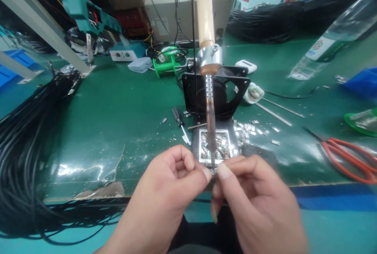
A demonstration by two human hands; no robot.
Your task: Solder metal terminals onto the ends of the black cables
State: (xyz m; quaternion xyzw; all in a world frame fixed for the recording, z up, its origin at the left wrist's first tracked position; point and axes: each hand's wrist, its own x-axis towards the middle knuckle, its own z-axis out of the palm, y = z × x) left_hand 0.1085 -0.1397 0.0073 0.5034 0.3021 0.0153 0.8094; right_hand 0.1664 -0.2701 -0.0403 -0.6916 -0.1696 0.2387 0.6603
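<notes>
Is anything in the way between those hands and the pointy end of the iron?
Nothing visible is. The left hand and right hand meet right by the tip of the soldering iron, around a tiny shiny part. The silvery tray lies beyond, not between.

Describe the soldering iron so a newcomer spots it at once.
On the green bench, find the black fan. In front of it, the soldering iron points down toward the left hand and right hand. Its pale wooden handle sets it apart from the dark-handled screwdriver nearby.
</notes>
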